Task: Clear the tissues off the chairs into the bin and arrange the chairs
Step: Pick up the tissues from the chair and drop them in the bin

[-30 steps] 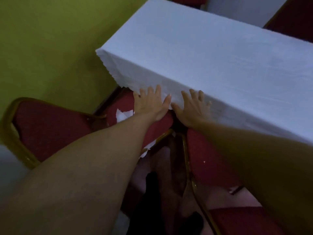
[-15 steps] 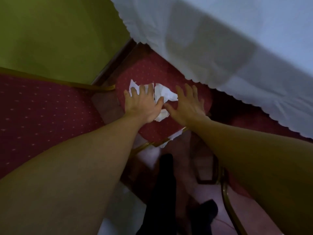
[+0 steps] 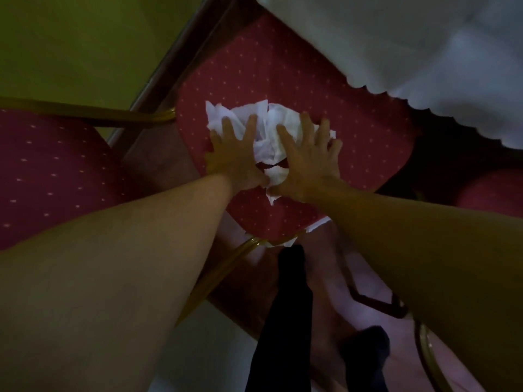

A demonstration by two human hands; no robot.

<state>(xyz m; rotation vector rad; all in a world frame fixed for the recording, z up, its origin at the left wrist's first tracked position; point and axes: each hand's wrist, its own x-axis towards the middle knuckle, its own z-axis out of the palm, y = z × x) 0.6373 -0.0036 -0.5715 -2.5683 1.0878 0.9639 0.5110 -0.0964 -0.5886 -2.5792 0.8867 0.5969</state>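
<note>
A heap of crumpled white tissues (image 3: 271, 131) lies in the middle of a red dotted chair seat (image 3: 353, 142) that sits partly under the table. My left hand (image 3: 235, 159) rests flat on the left side of the heap, fingers spread. My right hand (image 3: 308, 162) presses on the right side, fingers spread too. Both palms lie on the tissues and the heap is bunched between them. One more scrap of tissue (image 3: 285, 241) pokes out below the seat's near edge. No bin is in view.
A white tablecloth (image 3: 424, 52) with a scalloped hem hangs over the seat's far side. Another red chair (image 3: 56, 171) with a gold frame stands at the left, against the green wall (image 3: 70, 43). A third red seat (image 3: 492, 190) shows at the right. My dark-socked feet (image 3: 288, 321) stand below.
The view dropped from the tabletop to under the cloth. Both hands went from the table edge down onto the tissues and have pushed them together into a heap.
</note>
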